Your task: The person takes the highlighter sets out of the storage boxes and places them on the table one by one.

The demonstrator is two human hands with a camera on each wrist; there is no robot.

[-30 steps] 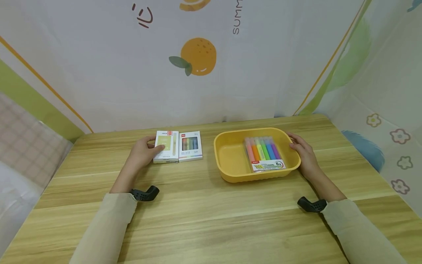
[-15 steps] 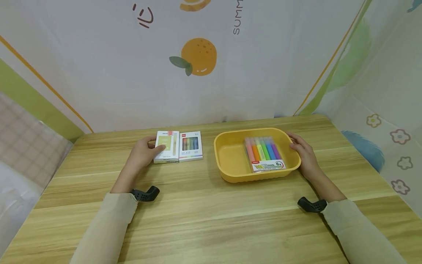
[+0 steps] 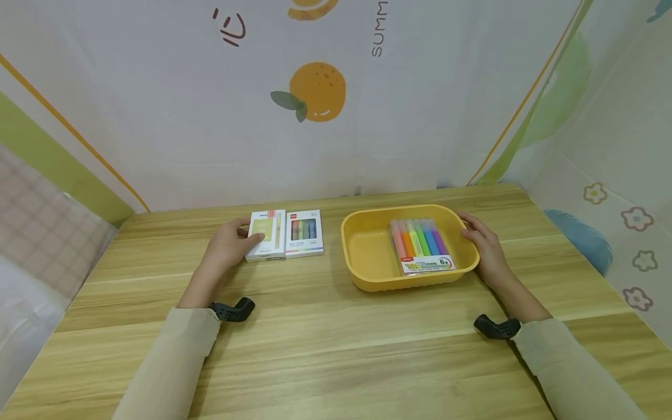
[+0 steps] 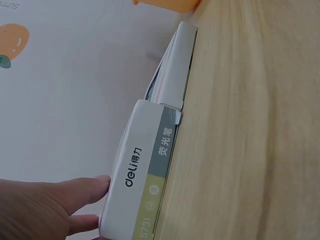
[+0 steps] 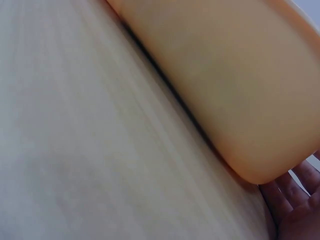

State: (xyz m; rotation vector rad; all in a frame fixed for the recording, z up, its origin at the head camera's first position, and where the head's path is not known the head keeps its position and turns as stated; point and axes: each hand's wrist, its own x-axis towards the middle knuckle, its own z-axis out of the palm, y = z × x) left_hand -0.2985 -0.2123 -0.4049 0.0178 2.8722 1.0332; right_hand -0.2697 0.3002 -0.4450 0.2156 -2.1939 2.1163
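My left hand (image 3: 227, 244) pinches a white and yellow-green highlighter box (image 3: 266, 235) at its left side, the thumb over its top face. In the left wrist view the end of this box (image 4: 137, 170) carries a deli label, and the thumb (image 4: 82, 192) meets its edge. A second white box (image 3: 304, 233), with coloured sticks showing through its window, lies against its right side. Farther right, my right hand (image 3: 485, 248) holds the end of a yellow basket (image 3: 370, 251), thumb at the rim and fingers along the outer wall. Inside the basket lies a clear pack of coloured highlighters (image 3: 420, 245).
Everything stands on a wood-grain table (image 3: 325, 350). A white cloth backdrop (image 3: 210, 128) with printed fruit hangs right behind its back edge. Black wrist mounts (image 3: 233, 309) sit at both sleeve cuffs.
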